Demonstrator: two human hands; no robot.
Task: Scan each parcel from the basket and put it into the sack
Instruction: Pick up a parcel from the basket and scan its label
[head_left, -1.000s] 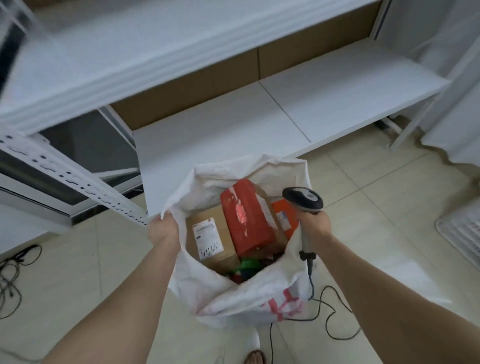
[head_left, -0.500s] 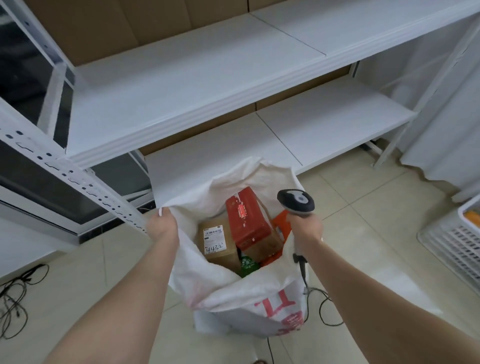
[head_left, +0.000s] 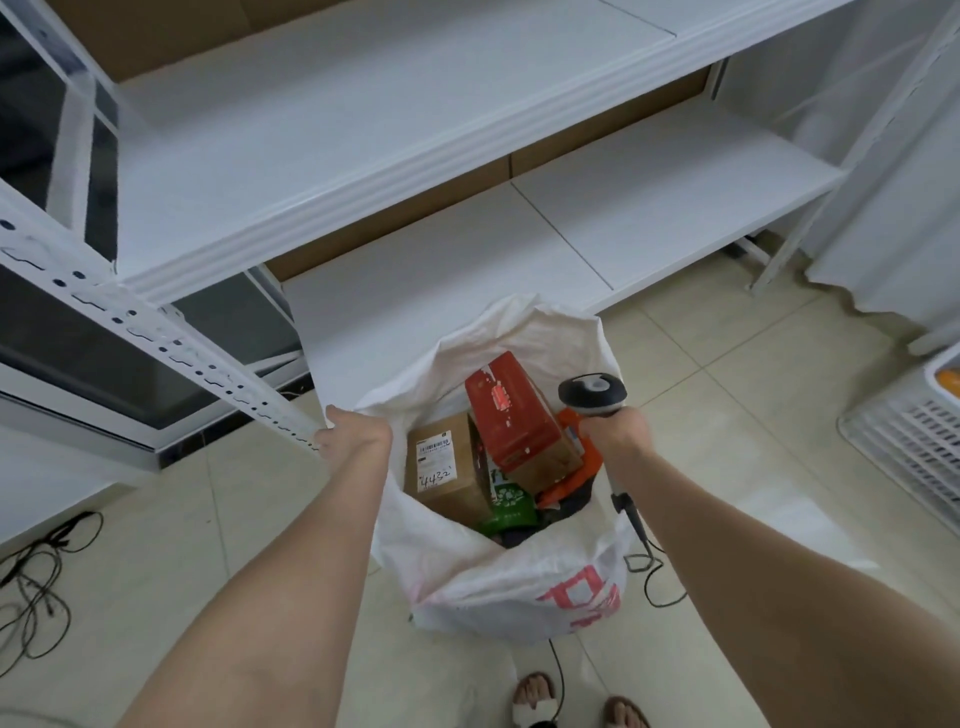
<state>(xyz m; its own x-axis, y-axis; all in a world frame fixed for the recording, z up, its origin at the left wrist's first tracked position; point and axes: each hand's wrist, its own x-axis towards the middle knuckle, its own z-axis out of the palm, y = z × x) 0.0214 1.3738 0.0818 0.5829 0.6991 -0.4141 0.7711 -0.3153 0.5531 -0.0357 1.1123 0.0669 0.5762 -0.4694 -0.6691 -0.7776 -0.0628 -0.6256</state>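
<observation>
A white woven sack (head_left: 498, 587) with red print stands open on the tiled floor. My left hand (head_left: 353, 434) grips its left rim. My right hand (head_left: 615, 434) holds a black and grey barcode scanner (head_left: 592, 392) at the sack's right rim, its cable hanging down. Inside lie a brown cardboard box (head_left: 441, 467) with a white label, a red parcel (head_left: 511, 410), an orange parcel (head_left: 584, 465) and a green packet (head_left: 509, 506). The white basket (head_left: 909, 431) shows at the right edge with something orange in it.
White metal shelving (head_left: 415, 130) stands right behind the sack, its perforated post (head_left: 156, 332) close to my left hand. Black cables (head_left: 41, 561) lie on the floor at the left. A white curtain (head_left: 893, 182) hangs at the right. My feet (head_left: 571, 706) are just below the sack.
The view has tilted up and pulled back, so more shelving and the basket show. Both hands keep their holds on the sack rim and the scanner.
</observation>
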